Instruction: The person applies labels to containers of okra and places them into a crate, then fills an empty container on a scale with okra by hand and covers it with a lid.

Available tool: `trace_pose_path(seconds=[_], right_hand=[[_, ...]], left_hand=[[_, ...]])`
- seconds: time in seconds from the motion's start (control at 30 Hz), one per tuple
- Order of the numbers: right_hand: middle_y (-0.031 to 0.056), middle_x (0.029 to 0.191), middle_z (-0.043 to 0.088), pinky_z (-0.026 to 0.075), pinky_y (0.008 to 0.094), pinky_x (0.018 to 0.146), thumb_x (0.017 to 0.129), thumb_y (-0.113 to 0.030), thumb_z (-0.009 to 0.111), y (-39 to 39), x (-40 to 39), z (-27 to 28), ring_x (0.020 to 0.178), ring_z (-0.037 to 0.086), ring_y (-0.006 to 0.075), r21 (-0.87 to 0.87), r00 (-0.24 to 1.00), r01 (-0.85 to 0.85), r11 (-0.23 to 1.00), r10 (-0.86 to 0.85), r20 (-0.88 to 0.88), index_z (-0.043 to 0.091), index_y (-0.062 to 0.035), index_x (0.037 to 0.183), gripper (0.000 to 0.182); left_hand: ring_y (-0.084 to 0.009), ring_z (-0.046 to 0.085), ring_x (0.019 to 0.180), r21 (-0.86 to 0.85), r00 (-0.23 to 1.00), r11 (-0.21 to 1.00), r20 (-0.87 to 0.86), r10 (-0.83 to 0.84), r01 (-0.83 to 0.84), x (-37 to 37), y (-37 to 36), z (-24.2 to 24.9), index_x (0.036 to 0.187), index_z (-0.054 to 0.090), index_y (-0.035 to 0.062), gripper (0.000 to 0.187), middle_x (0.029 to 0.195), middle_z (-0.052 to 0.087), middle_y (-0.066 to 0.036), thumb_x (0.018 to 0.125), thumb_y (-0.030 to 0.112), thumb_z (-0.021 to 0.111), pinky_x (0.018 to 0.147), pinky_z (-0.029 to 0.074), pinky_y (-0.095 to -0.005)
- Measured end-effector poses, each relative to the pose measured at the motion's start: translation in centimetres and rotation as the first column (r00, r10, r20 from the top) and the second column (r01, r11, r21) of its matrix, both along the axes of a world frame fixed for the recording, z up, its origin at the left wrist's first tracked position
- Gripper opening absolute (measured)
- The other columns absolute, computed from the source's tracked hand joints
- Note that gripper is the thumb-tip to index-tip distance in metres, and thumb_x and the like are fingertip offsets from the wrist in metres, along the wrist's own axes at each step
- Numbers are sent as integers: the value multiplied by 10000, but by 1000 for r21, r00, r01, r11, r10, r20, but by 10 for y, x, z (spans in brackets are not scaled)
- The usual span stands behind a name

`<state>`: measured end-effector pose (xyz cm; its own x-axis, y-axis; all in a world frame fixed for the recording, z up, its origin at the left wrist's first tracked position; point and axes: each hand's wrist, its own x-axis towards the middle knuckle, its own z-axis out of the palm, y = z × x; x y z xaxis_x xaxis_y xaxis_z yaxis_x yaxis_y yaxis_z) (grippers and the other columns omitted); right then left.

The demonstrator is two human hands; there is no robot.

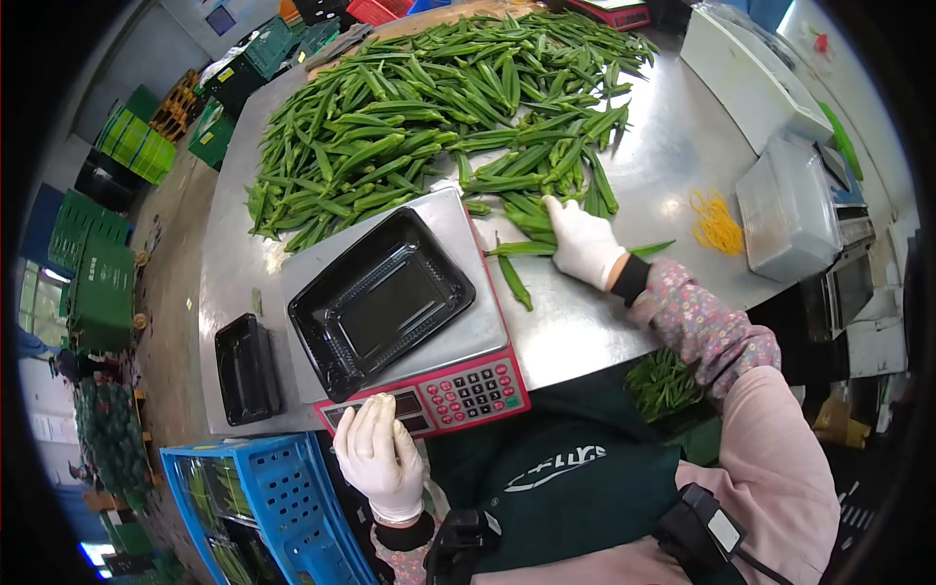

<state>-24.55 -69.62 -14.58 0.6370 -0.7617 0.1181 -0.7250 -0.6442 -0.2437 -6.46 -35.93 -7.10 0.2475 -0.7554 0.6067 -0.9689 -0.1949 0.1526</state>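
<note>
My right hand (582,242), in a white glove, is closed around some okra at the near edge of a big green okra pile (419,117). Single pods lie on the metal table beside it. My left hand (378,458), also gloved, is raised in front of the scale's keypad (473,392); its fingers are held together, and whether anything is between them is hidden. An empty black tray (385,297) rests tilted on the plate of the red-edged scale (468,234). A smaller stack of black trays (246,370) stands left of the scale.
Yellow rubber bands (717,224) lie at the right, beside a clear plastic container (792,210) and a white box (746,73). A blue crate (283,492) with packed okra stands at the lower left. Green crates (102,292) line the far left.
</note>
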Motion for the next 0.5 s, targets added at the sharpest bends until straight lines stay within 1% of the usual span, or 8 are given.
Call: trace_pose_path(seconds=[0.07,0.1,0.13,0.2,0.27,0.4,0.47,0.5], right_hand=[[209,923,659,550,435,695,761,-97,653,-21,-16,-1,829,689,337,97,981,-116,988,99,167,504,-7,1289,556],[170,895,661,548,401,642,765,-90,651,-31,-23,15,769,678,287,490,959,-165,856,22,283,514,-9,1269,528],[130,866,664,546,367,590,768,-84,648,-36,-32,37,710,668,236,787,931,-234,570,-101,350,524,-11,1248,501],[78,860,642,511,297,508,765,-41,624,-39,-50,61,597,601,150,935,883,-275,222,-327,337,541,-6,1213,457],[102,841,637,494,289,476,750,-9,613,-44,-61,61,527,565,138,906,811,-374,197,-405,423,546,7,1209,464],[111,926,640,506,279,507,748,5,596,-55,-72,72,644,619,148,833,776,-553,31,-343,529,539,29,1216,472],[105,944,645,526,274,561,745,9,607,-43,-61,93,732,641,147,823,777,-517,236,-274,566,527,35,1245,507],[105,944,645,526,274,561,745,9,607,-42,-57,99,732,641,147,822,780,-520,232,-264,568,527,35,1245,507]], left_hand=[[-268,663,1031,-21,999,1000,-25,20,-21,3,3,2,1109,677,20,237,1097,694,-109,883,-14,616,1005,470,-449],[-277,665,1024,-35,998,999,-54,28,-30,4,5,2,1086,687,17,214,1084,702,-115,890,-24,612,1004,473,-452],[-287,662,1035,-47,998,998,-56,37,-39,8,7,2,1113,688,4,244,1107,701,-128,894,-44,593,1005,473,-436],[-295,649,1085,-172,984,973,-115,137,-156,14,6,0,1160,679,-21,290,1150,695,-146,902,-76,558,1016,469,-421],[-286,577,1237,-243,915,929,-360,181,-279,26,1,-1,1299,588,-49,356,1315,620,-158,962,-57,476,1064,429,-393],[-277,426,1395,-321,628,877,-777,-28,-358,55,-28,5,1482,368,-38,495,1500,444,-171,996,-7,456,1149,332,-393],[-289,406,1410,-285,560,889,-828,-40,-358,70,-41,11,1494,356,-34,508,1508,423,-203,1004,23,481,1161,305,-387],[-288,405,1410,-296,522,893,-849,-83,-338,76,-48,13,1494,355,-35,517,1510,419,-208,1000,26,495,1162,305,-385]])
